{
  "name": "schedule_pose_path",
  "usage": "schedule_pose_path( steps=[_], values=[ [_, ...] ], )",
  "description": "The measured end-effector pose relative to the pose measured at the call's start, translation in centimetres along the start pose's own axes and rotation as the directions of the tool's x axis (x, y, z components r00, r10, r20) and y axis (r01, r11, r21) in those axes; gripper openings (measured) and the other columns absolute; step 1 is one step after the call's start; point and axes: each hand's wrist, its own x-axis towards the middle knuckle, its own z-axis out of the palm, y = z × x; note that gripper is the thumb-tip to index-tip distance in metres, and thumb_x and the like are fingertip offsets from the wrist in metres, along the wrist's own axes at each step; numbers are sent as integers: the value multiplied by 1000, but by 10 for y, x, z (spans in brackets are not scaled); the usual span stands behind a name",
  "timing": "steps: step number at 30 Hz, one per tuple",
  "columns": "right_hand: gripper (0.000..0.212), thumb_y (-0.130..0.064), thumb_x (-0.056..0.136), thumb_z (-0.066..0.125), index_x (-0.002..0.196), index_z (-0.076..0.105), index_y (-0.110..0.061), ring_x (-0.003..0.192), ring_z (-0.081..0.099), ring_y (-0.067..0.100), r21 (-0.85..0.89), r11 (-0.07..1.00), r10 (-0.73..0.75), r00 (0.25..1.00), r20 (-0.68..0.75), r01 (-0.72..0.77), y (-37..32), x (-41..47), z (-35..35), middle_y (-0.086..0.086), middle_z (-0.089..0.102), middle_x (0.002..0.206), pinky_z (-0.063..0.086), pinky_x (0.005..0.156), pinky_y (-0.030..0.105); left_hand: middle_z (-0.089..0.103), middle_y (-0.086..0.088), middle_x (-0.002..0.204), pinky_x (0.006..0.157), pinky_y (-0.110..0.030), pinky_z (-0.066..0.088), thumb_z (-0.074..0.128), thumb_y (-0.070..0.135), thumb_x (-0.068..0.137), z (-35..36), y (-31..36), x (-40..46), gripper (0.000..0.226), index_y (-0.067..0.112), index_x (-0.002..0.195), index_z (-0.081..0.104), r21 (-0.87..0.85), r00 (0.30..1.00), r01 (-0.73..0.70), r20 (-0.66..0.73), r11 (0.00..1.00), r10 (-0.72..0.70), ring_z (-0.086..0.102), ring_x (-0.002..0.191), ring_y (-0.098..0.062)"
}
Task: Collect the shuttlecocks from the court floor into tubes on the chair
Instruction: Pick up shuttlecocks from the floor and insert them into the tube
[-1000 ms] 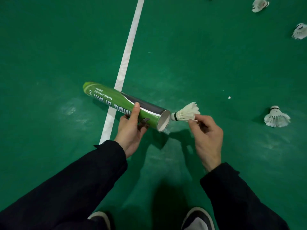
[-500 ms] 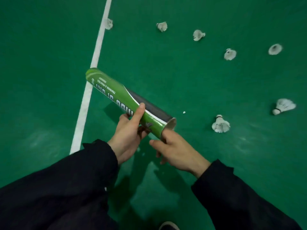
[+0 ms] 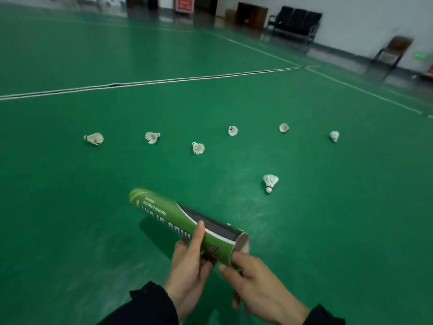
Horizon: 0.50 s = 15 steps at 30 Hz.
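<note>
A: Shuttlecock tube, green and black cardboard cylinder with white lettering (image 3: 187, 225): who is holding it?

B: The left hand (image 3: 191, 266) is gripping it near its open end, thumb lying across the top of the barrel, fingers curling underneath. The right hand (image 3: 255, 283) is touching the rim at the open mouth with its upper fingers; its fingers are loosely bent, and whether they are pinching anything I cannot tell.

A: Attitude of the tube?

B: It is lying tilted above the green court floor (image 3: 70, 207), capped end pointing away and to the left, open end facing the right hand. Contents are not showing.

A: Sleeves?

B: Both arms are wearing dark sleeves (image 3: 150, 303).

A: White feather shuttlecocks on the floor?

B: Seven are lying there. Nearest one (image 3: 270, 182) is sitting just beyond the tube, cork toward the camera. Farther out, in a loose row: far left one (image 3: 94, 138), second one (image 3: 152, 137), third one (image 3: 198, 148), fourth one (image 3: 233, 130), fifth one (image 3: 284, 127), far right one (image 3: 334, 136).

A: Background?

B: White court lines (image 3: 150, 82) are crossing beyond the row; dark seats (image 3: 295, 21) and a single chair (image 3: 391, 50) are standing by the far wall.
</note>
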Motion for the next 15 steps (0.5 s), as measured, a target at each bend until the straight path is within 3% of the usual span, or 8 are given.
schedule_pose_path(
  steps=[3, 6, 8, 11, 13, 15],
  values=[
    [12, -24, 100, 60, 105, 67, -32, 62, 66, 3, -32, 999, -1, 1000, 6, 1, -20, 3, 8, -14, 66, 77, 46, 51, 13, 75, -23, 116, 82, -32, 64, 65, 37, 97, -14, 17, 5, 58, -4, 136, 52, -16, 997, 44, 60, 999, -43, 75, 101, -28],
    [25, -29, 91, 70, 83, 54, -47, 67, 58, -7, -235, 971, -80, 983, -167, 39, -24, 2, 13, -24, 59, 83, 39, 62, 9, 74, -22, 119, 90, -35, 61, 67, 38, 95, -25, 26, 7, 64, -5, 139, 50, -18, 994, 78, 73, 997, -77, 74, 107, -29],
    [20, -32, 91, 69, 85, 52, -40, 70, 57, -7, -279, 960, -86, 973, -213, 24, -21, 0, 20, -22, 55, 89, 43, 67, 15, 73, -23, 122, 97, -38, 57, 67, 39, 95, -31, 27, 11, 66, -6, 140, 49, 2, 992, 83, 99, 997, -83, 72, 113, -32],
    [16, -32, 99, 56, 90, 59, -19, 69, 67, 12, -192, 981, -13, 992, -127, -12, -12, 0, 32, -10, 58, 88, 57, 67, 41, 72, -24, 123, 91, -37, 62, 67, 40, 95, -34, 21, 18, 69, -8, 141, 47, 23, 986, 109, 127, 994, -111, 72, 110, -31],
    [20, -35, 101, 53, 91, 60, -19, 68, 71, 20, -95, 994, 39, 995, -94, -48, -8, 3, 40, -7, 60, 83, 59, 65, 44, 72, -23, 123, 84, -34, 64, 66, 41, 95, -37, 15, 23, 69, -8, 141, 48, 48, 983, 121, 136, 992, -126, 73, 102, -28],
    [25, -44, 97, 56, 99, 64, -20, 73, 68, 19, -131, 991, 17, 995, -103, -30, -3, 5, 42, -7, 64, 86, 57, 69, 43, 74, -20, 118, 73, -31, 64, 66, 41, 96, -41, 10, 28, 67, -7, 139, 50, 41, 984, 129, 119, 991, -133, 74, 94, -25]
  ],
)
